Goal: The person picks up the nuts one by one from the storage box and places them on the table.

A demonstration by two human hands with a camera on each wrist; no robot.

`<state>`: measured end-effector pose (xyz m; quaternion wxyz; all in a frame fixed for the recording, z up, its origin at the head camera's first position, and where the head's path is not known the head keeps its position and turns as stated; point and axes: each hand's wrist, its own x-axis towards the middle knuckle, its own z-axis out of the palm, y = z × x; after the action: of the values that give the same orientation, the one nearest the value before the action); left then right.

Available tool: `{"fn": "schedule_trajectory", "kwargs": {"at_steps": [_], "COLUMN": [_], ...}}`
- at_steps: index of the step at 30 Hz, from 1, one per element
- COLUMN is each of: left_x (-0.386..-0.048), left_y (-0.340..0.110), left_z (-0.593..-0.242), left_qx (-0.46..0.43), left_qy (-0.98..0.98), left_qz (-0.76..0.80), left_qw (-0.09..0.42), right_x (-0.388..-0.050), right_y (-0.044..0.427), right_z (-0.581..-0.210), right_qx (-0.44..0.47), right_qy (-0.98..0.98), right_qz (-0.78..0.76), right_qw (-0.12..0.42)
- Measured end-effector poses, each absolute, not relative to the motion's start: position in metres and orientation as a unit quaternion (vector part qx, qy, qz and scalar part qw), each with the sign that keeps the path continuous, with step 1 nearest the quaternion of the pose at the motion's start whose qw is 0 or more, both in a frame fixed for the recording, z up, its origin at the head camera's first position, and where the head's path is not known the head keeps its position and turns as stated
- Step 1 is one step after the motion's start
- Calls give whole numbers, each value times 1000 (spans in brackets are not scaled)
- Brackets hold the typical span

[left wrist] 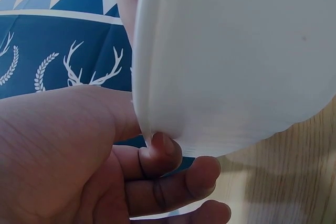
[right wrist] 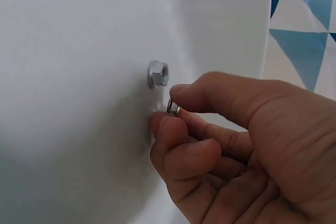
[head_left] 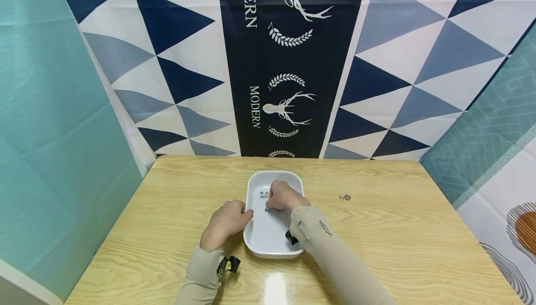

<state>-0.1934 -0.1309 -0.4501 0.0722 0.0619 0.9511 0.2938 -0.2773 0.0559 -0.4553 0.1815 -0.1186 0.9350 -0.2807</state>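
A white plastic tray sits on the wooden table. My left hand grips its left rim, thumb over the edge and fingers curled beneath the outside in the left wrist view. Inside the tray, my right hand pinches a small metal nut between thumb and fingertips. Just beside those fingertips, a flange nut rests on the tray floor. Farther back in the tray lies a cluster of several nuts, to the left of my right hand.
Right of the tray, a small metal nut and a thinner metal piece lie on the table. A patterned cloth hangs behind the table's far edge. Black wrist cameras sit on both sleeves.
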Motion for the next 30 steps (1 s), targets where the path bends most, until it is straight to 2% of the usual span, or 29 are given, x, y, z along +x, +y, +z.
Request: {"fn": "schedule_trajectory", "kwargs": {"at_steps": [30], "left_x": [-193], "left_y": [-131], "left_z": [-451], "left_qx": [62], "left_qy": [949], "left_qz": [300], "left_qw": [72], "right_x": [-279], "right_y": [76], "right_z": [-414], "right_qx": [-118], "right_qy": [929], "right_qz": [-319], "right_qw": [147]}}
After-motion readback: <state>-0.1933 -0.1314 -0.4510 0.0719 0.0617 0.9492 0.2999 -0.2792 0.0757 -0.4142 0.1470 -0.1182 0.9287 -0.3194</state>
